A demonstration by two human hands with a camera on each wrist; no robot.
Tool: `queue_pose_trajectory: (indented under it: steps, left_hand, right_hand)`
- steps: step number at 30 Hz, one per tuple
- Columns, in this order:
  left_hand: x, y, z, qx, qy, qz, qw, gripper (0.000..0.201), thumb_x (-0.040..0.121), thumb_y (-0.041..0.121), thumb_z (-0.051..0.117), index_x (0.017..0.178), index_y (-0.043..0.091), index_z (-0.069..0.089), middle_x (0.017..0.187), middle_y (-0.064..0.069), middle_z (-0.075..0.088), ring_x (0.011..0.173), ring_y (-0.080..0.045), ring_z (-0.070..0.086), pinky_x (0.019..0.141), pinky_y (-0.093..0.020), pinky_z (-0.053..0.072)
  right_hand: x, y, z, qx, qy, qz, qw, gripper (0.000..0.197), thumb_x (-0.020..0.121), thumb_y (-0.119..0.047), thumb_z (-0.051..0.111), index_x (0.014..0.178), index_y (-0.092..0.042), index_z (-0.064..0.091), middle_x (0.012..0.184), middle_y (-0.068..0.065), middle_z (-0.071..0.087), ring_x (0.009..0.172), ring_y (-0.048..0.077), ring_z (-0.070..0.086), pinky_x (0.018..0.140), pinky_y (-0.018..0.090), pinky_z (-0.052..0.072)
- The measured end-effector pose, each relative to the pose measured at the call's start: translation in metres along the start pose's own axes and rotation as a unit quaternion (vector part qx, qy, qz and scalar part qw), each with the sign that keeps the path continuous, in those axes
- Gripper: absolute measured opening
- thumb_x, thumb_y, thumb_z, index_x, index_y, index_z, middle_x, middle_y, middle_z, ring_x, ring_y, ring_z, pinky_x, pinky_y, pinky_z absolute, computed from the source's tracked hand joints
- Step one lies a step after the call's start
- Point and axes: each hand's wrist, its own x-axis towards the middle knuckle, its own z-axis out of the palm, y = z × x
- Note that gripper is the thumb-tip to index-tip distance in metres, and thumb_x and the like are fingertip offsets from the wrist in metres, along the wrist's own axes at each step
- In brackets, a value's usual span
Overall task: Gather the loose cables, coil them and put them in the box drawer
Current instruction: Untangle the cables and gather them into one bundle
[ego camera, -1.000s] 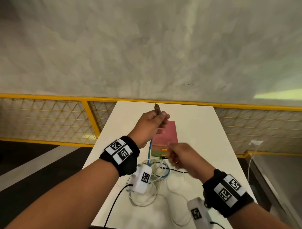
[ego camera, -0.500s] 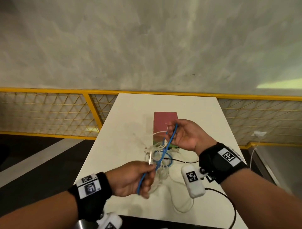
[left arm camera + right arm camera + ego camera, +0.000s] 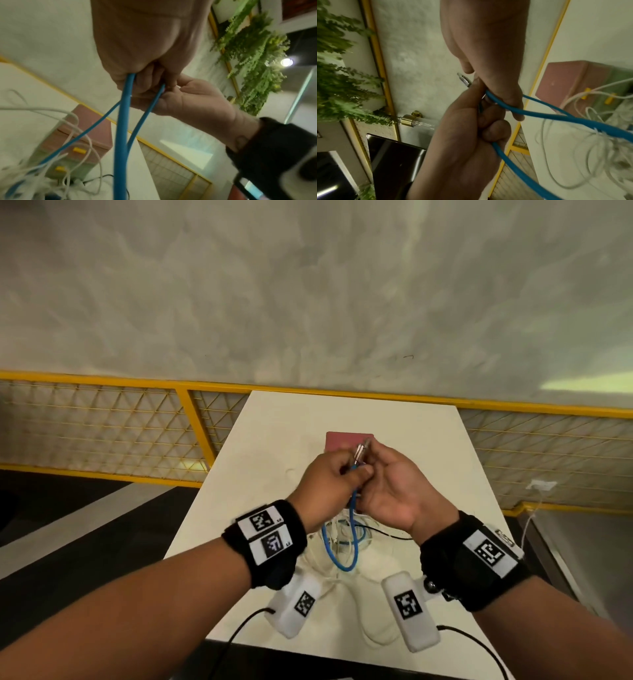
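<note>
Over the white table (image 3: 274, 446), both hands meet at one blue cable (image 3: 346, 546). My left hand (image 3: 352, 472) grips it in curled fingers. My right hand (image 3: 373, 462), palm up, pinches it near the metal plug ends (image 3: 361, 453), which stick up between the hands. A blue loop hangs below them onto a tangle of white cables (image 3: 329, 573). The left wrist view shows blue strands (image 3: 122, 128) dropping from my fist. In the right wrist view, the cable (image 3: 556, 117) runs from both hands to the pile. The pink-topped drawer box (image 3: 346, 438) stands just beyond the hands.
The box front (image 3: 68, 162) is green with yellow handles, and white cables lie against it. A thin black cable (image 3: 387, 534) runs right out of the pile. A yellow mesh railing (image 3: 191, 422) borders the table's far and left sides. Past the near table edge the floor is dark.
My left hand has come up from near the table's front edge to meet the right hand. The blue cable, stretched between them before, now hangs as a loop.
</note>
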Motion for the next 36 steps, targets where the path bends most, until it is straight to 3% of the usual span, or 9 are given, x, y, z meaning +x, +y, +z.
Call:
queue_pose_trajectory:
  steps: [5,9,12,14,18,20,26,31,36]
  left_hand:
    - [-0.032,-0.019,-0.017,0.138,-0.173,0.046,0.974,0.042,0.085,0.017,0.076,0.059,0.014,0.043,0.057,0.009,0.038,0.054,-0.004,0.034,0.054,-0.023,0.029]
    - [-0.073,-0.047,-0.050,0.224,-0.343,-0.028,0.912,0.035,0.082,0.029,0.079,0.067,0.007,0.056,0.065,-0.005,0.047,0.060,-0.008,0.041,0.058,-0.026,0.033]
    - [-0.093,-0.049,-0.068,0.288,-0.449,-0.082,0.842,0.028,0.083,0.036,0.076,0.082,0.009,0.068,0.074,-0.002,0.059,0.066,-0.007,0.051,0.063,-0.023,0.039]
    - [-0.093,-0.051,-0.078,0.345,-0.422,-0.068,0.836,0.033,0.079,0.047,0.076,0.085,0.016,0.071,0.076,0.004,0.062,0.069,-0.008,0.055,0.066,-0.028,0.042]
    - [-0.059,-0.039,-0.086,0.177,-0.068,-0.036,0.981,0.042,0.059,0.057,0.085,0.065,0.023,0.061,0.062,0.008,0.051,0.055,-0.004,0.043,0.059,-0.025,0.037]
    - [-0.036,-0.022,-0.074,0.063,0.047,-0.020,0.997,0.035,0.073,0.038,0.085,0.065,0.015,0.059,0.063,-0.005,0.055,0.057,-0.011,0.049,0.063,-0.028,0.043]
    - [-0.010,-0.006,-0.017,-0.027,-0.027,-0.029,0.999,0.017,0.092,0.010,0.067,0.075,0.009,0.069,0.070,-0.004,0.072,0.067,-0.011,0.067,0.069,-0.031,0.057]
    - [-0.037,-0.011,-0.008,0.050,-0.103,-0.030,0.993,0.018,0.092,0.014,0.068,0.075,0.008,0.063,0.066,0.003,0.055,0.059,-0.006,0.051,0.062,-0.019,0.044]
    - [-0.031,0.021,-0.017,-0.126,-0.007,-0.035,0.991,0.011,0.098,0.001,0.054,0.104,0.004,0.063,0.060,0.008,0.064,0.037,0.006,0.051,0.040,-0.004,0.036]
  right_hand:
    - [0.001,-0.025,-0.010,-0.013,0.032,0.035,0.999,0.036,0.102,-0.035,0.039,0.088,-0.008,0.059,0.093,0.017,0.077,0.086,0.028,0.076,0.088,0.046,0.053]
    - [0.014,-0.017,-0.023,-0.020,0.080,0.068,0.994,0.033,0.102,-0.030,0.040,0.089,-0.008,0.059,0.087,0.015,0.077,0.081,0.028,0.077,0.084,0.046,0.053]
    - [0.022,-0.002,-0.031,0.016,0.111,0.063,0.992,0.026,0.103,-0.024,0.042,0.090,-0.008,0.057,0.085,0.015,0.075,0.073,0.028,0.077,0.065,0.045,0.062]
    - [0.025,0.001,-0.039,0.043,0.121,0.042,0.991,0.023,0.104,-0.020,0.041,0.089,-0.009,0.055,0.080,0.013,0.076,0.071,0.025,0.077,0.065,0.042,0.061]
    - [0.015,0.006,-0.046,-0.003,0.041,0.041,0.998,0.021,0.102,-0.019,0.045,0.085,-0.016,0.058,0.113,0.016,0.073,0.103,0.029,0.072,0.076,0.046,0.056]
    - [0.009,0.012,-0.039,-0.031,0.004,0.051,0.998,0.018,0.099,-0.021,0.051,0.085,-0.017,0.062,0.126,0.015,0.067,0.121,0.032,0.061,0.085,0.050,0.052]
    - [-0.003,0.015,-0.003,-0.086,-0.051,0.037,0.994,0.027,0.099,-0.037,0.049,0.099,-0.015,0.065,0.099,0.010,0.066,0.089,0.024,0.061,0.090,0.048,0.045]
    - [-0.004,-0.015,-0.006,-0.012,0.005,-0.018,1.000,0.021,0.101,-0.028,0.048,0.099,-0.013,0.062,0.104,0.016,0.069,0.105,0.034,0.063,0.081,0.043,0.054]
    - [-0.008,0.009,0.005,-0.089,-0.076,0.014,0.993,0.017,0.093,-0.030,0.055,0.103,-0.021,0.065,0.097,0.007,0.067,0.082,0.025,0.059,0.067,0.039,0.042]
